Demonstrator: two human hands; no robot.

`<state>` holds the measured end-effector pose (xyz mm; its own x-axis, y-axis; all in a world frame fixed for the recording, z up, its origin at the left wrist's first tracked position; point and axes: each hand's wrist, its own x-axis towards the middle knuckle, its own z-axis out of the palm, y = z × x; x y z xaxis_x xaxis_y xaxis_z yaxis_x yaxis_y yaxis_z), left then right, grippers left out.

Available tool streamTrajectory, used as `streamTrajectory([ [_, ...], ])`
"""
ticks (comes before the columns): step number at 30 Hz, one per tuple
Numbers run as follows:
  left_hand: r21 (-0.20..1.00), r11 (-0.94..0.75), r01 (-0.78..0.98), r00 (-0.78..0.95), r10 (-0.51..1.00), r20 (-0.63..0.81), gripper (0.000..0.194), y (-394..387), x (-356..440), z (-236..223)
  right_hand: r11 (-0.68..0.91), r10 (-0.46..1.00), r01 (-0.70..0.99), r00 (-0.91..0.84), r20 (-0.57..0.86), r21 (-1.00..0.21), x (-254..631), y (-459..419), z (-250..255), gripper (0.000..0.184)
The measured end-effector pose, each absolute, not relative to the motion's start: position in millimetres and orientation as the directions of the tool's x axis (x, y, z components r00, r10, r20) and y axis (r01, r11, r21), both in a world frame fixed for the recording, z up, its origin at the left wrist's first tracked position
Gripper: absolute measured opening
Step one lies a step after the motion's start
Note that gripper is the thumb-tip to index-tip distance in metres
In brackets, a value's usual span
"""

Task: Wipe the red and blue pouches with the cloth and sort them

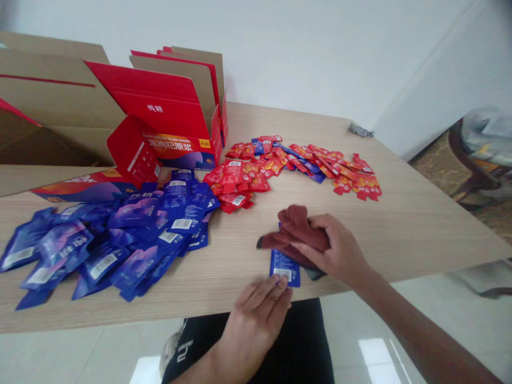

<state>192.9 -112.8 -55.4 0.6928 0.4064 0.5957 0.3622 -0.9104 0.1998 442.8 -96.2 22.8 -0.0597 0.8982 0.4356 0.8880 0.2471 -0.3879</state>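
Observation:
A blue pouch (281,260) with a white barcode lies on the table near its front edge. My left hand (258,314) rests its outstretched fingertips on the pouch's lower end. Bunched in my right hand (342,250) is a brown cloth (298,229), which covers the pouch's upper part. The cloth has a dark corner at its left, and something dark shows beneath it on the right. To the left spreads a heap of blue pouches (140,234). Behind the cloth, red sachets (248,178) lie in a pile, with more red and blue ones trailing right.
Open red cardboard boxes (160,101) stand at the back left, their flaps raised. The wooden table (416,224) reaches to the white wall. A small grey wrapper (360,129) lies at the far right corner. Beyond the right edge is a chair (460,160) with plastic bags on it.

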Motion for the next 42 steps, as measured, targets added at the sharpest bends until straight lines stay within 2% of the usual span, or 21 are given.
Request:
streamTrajectory([
  [2,0.234,-0.905,0.356,0.683,0.423,0.596,0.023,-113,193,-56,0.332,0.935,0.839,-0.233,0.266,-0.432,432,-121,18,0.028],
  [5,0.267,-0.906,0.328,0.684,0.422,0.595,0.030,-113,192,-52,0.376,0.926,0.799,-0.330,0.181,-0.469,424,-132,4,0.025],
  [8,0.245,-0.907,0.342,0.682,0.419,0.600,0.031,-112,193,-47,0.359,0.932,0.815,-0.287,0.221,-0.454,427,-114,-6,0.029],
  [14,0.199,-0.917,0.346,0.692,0.392,0.607,0.027,-112,195,-52,0.286,0.942,0.894,-0.195,0.274,-0.346,446,-58,-7,0.032],
  [18,0.214,-0.916,0.338,0.680,0.395,0.617,0.024,-110,195,-52,0.160,0.930,0.948,-0.052,0.364,-0.275,463,-38,-5,0.030],
  [20,0.230,-0.917,0.327,0.687,0.398,0.608,0.025,-107,195,-46,0.044,0.874,0.935,0.134,0.467,-0.351,471,-43,-2,0.035],
  [22,0.248,-0.918,0.311,0.706,0.398,0.586,0.029,-104,194,-38,-0.060,0.766,0.862,0.363,0.530,-0.504,477,-58,1,0.045],
  [24,0.264,-0.917,0.300,0.722,0.399,0.566,0.033,-100,193,-32,-0.146,0.660,0.749,0.560,0.500,-0.647,481,-80,0,0.057],
  [26,0.258,-0.914,0.313,0.719,0.406,0.565,0.033,-98,194,-29,-0.209,0.599,0.642,0.680,0.423,-0.737,484,-103,-5,0.064],
  [28,0.213,-0.913,0.348,0.729,0.407,0.550,0.040,-97,196,-30,-0.212,0.579,0.565,0.730,0.363,-0.797,487,-122,-14,0.065],
  [32,0.049,-0.896,0.441,0.797,0.416,0.438,0.073,-96,203,-43,-0.253,0.560,0.462,0.787,0.260,-0.850,491,-141,-31,0.067],
  [33,0.005,-0.892,0.451,0.807,0.411,0.424,0.071,-96,205,-46,-0.257,0.557,0.441,0.795,0.241,-0.860,493,-143,-33,0.067],
  [36,-0.077,-0.896,0.436,0.802,0.349,0.484,0.046,-97,204,-55,-0.256,0.561,0.389,0.806,0.191,-0.885,497,-143,-38,0.068],
  [39,-0.042,-0.927,0.373,0.753,0.276,0.597,0.028,-99,196,-50,-0.257,0.580,0.366,0.799,0.160,-0.894,500,-140,-39,0.068],
  [42,0.005,-0.966,0.258,0.745,0.202,0.636,0.026,-97,178,-27,-0.255,0.587,0.357,0.796,0.150,-0.899,500,-138,-37,0.070],
])
